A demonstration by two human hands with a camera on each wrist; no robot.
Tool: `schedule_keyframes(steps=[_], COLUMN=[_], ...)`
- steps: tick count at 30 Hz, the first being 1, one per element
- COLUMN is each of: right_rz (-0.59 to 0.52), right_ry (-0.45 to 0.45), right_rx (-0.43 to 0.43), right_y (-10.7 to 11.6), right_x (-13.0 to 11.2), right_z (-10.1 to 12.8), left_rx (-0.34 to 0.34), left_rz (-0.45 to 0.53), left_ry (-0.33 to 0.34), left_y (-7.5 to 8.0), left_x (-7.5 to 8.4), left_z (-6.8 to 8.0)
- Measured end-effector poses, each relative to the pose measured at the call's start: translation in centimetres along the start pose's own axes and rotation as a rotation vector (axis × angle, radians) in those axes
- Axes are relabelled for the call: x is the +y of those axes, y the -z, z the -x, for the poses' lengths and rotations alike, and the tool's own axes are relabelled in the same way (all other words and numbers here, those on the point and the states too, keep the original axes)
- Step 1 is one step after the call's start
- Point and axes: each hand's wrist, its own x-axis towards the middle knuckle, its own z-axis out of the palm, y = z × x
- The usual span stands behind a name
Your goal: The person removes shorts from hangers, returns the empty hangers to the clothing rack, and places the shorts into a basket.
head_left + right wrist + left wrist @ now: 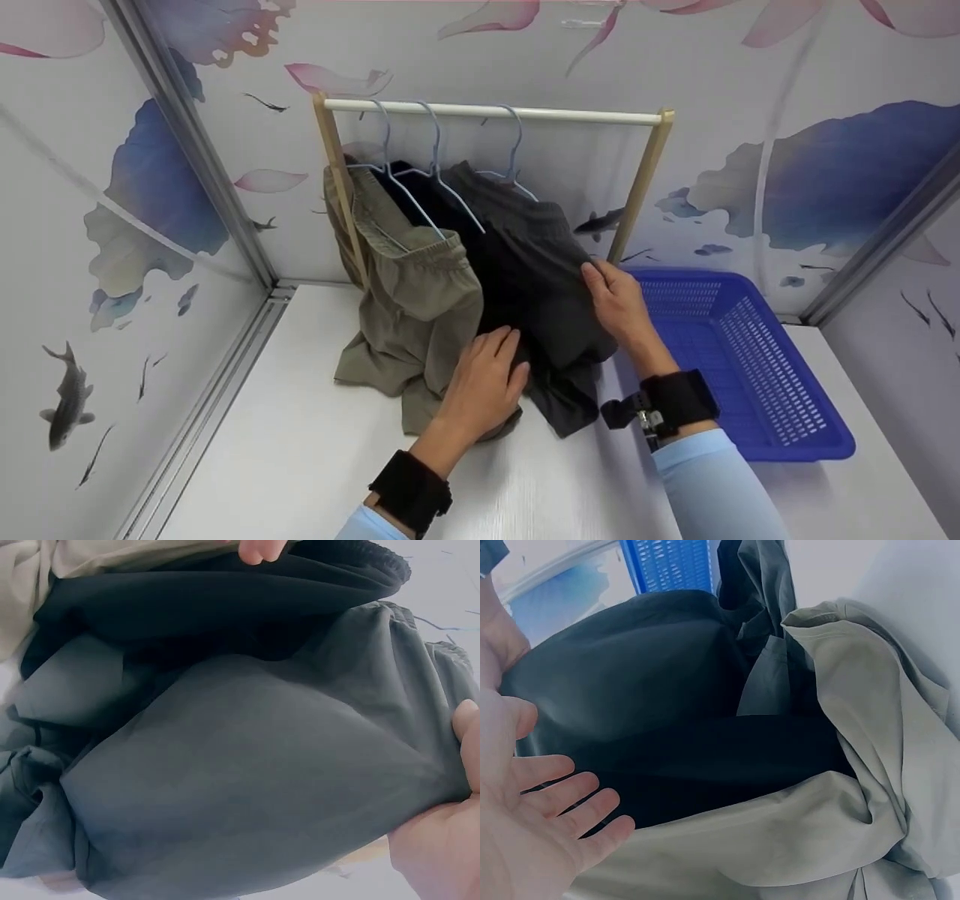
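Note:
Three pairs of trousers hang side by side: khaki ones (pixel 427 292) on the left, black ones (pixel 496 281) in the middle and dark grey ones (pixel 559 300) on the right. My right hand (pixel 621 304) pinches the right edge of the dark grey pair below its waistband, thumb in front and the other fingers hidden behind the cloth. Fingers extended, my left hand (pixel 484 382) is at the lower part of the clothes, between the khaki and dark grey pairs. In the left wrist view its fingers (pixel 592 806) lie over the black cloth, holding nothing.
Light-blue hangers (pixel 516 142) carry the trousers on the white rod (pixel 592 116) of a small rack with wooden legs (pixel 645 184). A blue plastic basket (pixel 814 375) stands to the right on the white table (pixel 300 420). Printed panels enclose the table.

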Motion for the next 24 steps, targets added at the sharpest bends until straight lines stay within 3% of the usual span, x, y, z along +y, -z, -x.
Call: schedule_keyframes(steps=[10, 18, 24], right_rz=[-0.029, -0.076, -0.118], right_ry=[0.036, 0.033, -0.007], right_rx=[0.119, 0.202, 0.199], right_y=[0.3, 0.9, 1.7], right_x=[-0.2, -0.5, -0.1], right_z=[0.4, 0.6, 1.3], left_rx=[-0.015, 0.019, 0.032], left_rz=[0.005, 0.01, 0.007], left_ry=[0.006, -0.008, -0.019], left_y=[-0.1, -0.3, -0.4], left_x=[0.3, 0.5, 0.8], left_z=[0.0, -0.2, -0.4])
